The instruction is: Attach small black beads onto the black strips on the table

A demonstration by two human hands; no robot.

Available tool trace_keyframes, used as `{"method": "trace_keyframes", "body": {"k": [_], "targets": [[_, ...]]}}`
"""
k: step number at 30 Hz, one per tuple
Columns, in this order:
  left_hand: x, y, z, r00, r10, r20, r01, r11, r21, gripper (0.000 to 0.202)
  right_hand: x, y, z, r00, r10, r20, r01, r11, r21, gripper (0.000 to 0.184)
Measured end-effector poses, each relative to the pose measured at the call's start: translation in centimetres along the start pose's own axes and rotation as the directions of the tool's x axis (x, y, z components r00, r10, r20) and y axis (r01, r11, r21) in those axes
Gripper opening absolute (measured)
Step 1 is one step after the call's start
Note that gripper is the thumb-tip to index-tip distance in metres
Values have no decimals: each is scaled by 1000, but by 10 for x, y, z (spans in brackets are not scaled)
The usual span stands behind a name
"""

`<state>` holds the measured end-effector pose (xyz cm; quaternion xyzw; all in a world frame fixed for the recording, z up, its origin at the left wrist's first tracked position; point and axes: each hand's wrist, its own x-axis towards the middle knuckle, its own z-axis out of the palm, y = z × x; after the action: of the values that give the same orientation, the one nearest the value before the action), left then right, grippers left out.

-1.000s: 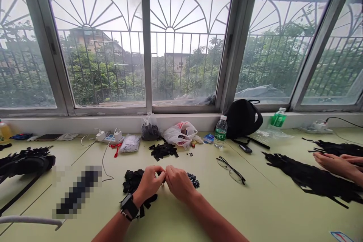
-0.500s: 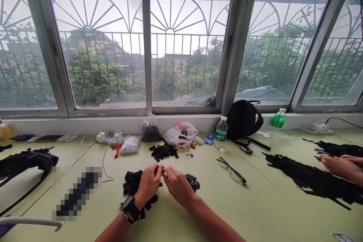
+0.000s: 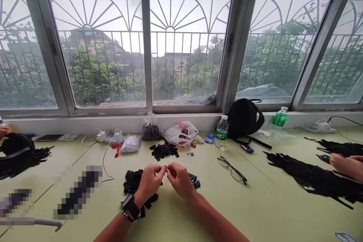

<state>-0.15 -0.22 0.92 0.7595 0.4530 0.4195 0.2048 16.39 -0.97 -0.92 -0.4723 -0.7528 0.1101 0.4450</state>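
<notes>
My left hand [image 3: 150, 183] and my right hand [image 3: 177, 179] meet above the table, their fingertips pinching a tiny dark bead or ring [image 3: 165, 167] between them. Its exact shape is too small to tell. Under my left hand and wrist lies a heap of black fabric pieces [image 3: 132, 181]. A small pile of dark blue beads [image 3: 194, 180] sits just beyond my right hand. A black watch [image 3: 129, 207] is on my left wrist.
Eyeglasses [image 3: 232, 170], a water bottle [image 3: 221, 132], a black bag [image 3: 243, 118] and a white plastic bag [image 3: 180, 133] stand ahead. To the right, a co-worker's hands [image 3: 346, 165] rest by long black fringed strips [image 3: 312, 181]. A blurred object [image 3: 79, 193] lies left.
My hands have drawn closer around the tiny piece and risen slightly. At the far left, a co-worker's hand has come into view and the black item there has shifted.
</notes>
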Motion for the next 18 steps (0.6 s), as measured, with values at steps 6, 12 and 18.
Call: {"method": "trace_keyframes", "body": {"k": [6, 12, 18], "targets": [[2, -5, -11, 962, -56, -266, 125, 960, 251, 23, 7, 15, -27, 994, 53, 100, -31, 977, -210, 12], [2, -3, -16, 955, 37, -295, 53, 955, 293, 25, 6, 28, -54, 950, 172, 259, -40, 893, -448, 12], [-2, -10, -8, 989, 89, -121, -52, 957, 284, 21, 7, 27, -56, 940, 202, 274, -43, 868, -494, 8]]}}
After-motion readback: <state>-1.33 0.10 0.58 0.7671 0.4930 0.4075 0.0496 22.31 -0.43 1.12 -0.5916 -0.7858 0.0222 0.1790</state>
